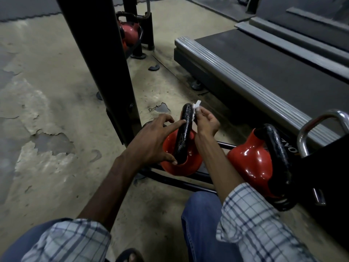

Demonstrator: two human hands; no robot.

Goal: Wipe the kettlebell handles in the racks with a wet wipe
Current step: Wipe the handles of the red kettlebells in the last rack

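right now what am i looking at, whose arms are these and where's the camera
There is one picture, from a camera worn on a person's head, looking down at their own two bare hands; no robot. A low rack stands on a gym floor. The left hand steadies the black handle of a red kettlebell with outstretched fingers. The right hand pinches a white wipe against that handle near its top. A second kettlebell sits to the right, beside a treadmill.
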